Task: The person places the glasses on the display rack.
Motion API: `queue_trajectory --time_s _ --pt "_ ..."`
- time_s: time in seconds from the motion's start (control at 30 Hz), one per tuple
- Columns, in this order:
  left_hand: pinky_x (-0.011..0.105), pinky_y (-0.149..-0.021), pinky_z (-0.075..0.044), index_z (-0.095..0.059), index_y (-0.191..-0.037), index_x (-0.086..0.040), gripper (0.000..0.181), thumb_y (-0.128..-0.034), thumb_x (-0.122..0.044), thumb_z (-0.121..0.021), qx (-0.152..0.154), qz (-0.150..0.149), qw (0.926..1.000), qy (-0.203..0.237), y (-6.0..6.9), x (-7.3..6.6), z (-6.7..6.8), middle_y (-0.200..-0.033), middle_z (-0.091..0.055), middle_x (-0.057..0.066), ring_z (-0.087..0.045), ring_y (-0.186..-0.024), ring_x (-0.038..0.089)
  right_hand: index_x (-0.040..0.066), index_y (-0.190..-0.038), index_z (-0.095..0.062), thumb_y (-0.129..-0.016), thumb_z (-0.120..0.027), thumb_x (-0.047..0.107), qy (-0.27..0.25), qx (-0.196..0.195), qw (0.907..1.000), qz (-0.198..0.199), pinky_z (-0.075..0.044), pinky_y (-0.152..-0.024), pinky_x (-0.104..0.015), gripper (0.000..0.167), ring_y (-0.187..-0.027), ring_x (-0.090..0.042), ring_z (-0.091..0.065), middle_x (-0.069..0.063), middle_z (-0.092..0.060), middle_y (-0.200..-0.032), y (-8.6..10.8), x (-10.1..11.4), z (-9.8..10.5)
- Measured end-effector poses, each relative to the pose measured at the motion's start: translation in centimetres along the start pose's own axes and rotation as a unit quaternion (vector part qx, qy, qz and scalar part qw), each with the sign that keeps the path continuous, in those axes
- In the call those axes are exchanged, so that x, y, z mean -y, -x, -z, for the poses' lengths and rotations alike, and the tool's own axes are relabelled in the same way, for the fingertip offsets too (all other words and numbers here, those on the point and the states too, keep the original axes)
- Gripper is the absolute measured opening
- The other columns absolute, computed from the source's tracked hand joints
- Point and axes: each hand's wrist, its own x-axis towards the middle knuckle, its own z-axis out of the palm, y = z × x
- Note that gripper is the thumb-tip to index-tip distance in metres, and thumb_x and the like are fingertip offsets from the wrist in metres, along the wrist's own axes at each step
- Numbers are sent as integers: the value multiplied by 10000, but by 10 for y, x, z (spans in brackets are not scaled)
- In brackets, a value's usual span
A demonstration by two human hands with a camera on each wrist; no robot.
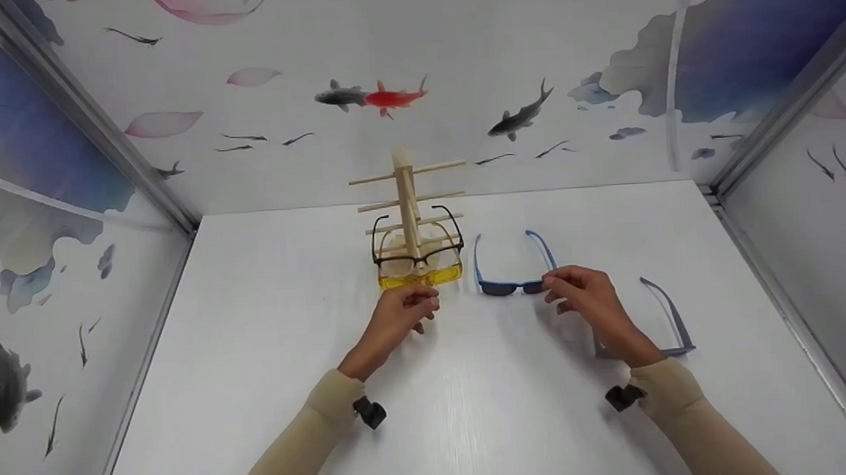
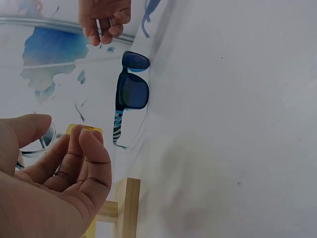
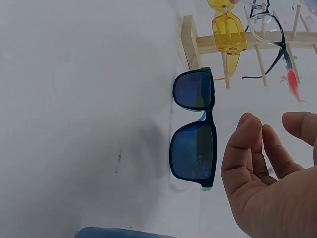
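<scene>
A wooden glasses rack (image 1: 408,202) stands at the back of the table. Black-framed glasses (image 1: 421,260) hang on it above yellow-tinted glasses (image 1: 444,274). Just in front of the yellow pair is my left hand (image 1: 400,315), fingers loosely bent; the left wrist view shows its thumb apart from them, gripping nothing. Blue sunglasses (image 1: 499,289) with dark lenses lie right of the rack, temples unfolded toward the back. My right hand (image 1: 588,298) hovers by their right end. Seen from the right wrist, its relaxed fingers (image 3: 242,144) are clear of the sunglasses, with nothing held.
Grey-blue glasses (image 1: 676,323) lie on the table at the right, partly hidden beneath my right hand and wrist. Bare rack pegs (image 1: 441,167) stick out above the black-framed pair. Printed walls (image 1: 456,22) enclose the white table (image 1: 258,387) at the back and both sides.
</scene>
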Motion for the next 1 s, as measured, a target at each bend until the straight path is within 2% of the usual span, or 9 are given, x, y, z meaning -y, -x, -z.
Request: queue_trajectory --time_s 0.33,0.53,0.7,0.9,1.0 --pt "281 -738 -598 -710 -1320 62 347 -1093 -200 -704 -50 -67 9999 151 -14 6 -23 -1199 -727 255 -687 -1086 446 -60 -1345 -699 -1100 -712 308 259 -168 9993 -200 -633 -850 -285 443 -1006 -199 -748 -271 -711 -1277 -1 -8 10" --pt "287 -762 -606 -702 -1345 53 353 -1101 -201 -692 -136 -39 9997 204 -22 10 -37 -1209 -728 241 -697 -1065 386 -52 -1359 -692 -1104 -694 277 305 -326 9978 -495 -631 -864 -273 416 -1001 -183 -747 -258 -703 -1293 -3 -12 18" --pt "291 -756 -607 -702 -1362 50 357 -1103 -195 -684 -231 -11 9995 199 -29 14 -49 -1198 -735 230 -702 -1039 356 -42 -1364 -689 -1111 -678 262 393 -399 9967 -587 -630 -863 -262 396 -1002 -180 -740 -275 -668 -1333 -5 -12 19" --pt "279 -741 -608 -709 -1379 15 361 -1096 -208 -693 -266 133 9995 123 -37 14 -62 -1138 -746 91 -700 -971 222 -55 -1382 -670 -1118 -667 258 430 -383 9963 -630 -634 -869 -266 409 -999 -187 -741 -280 -653 -1342 -9 -15 18" --pt "276 -737 -604 -708 -1382 -2 364 -1089 -220 -705 -275 204 9993 146 -40 13 -68 -1118 -735 57 -695 -962 205 -73 -1392 -655 -1117 -670 247 362 -370 9967 -628 -638 -865 -272 423 -984 -187 -748 -269 -663 -1319 -12 -15 19"
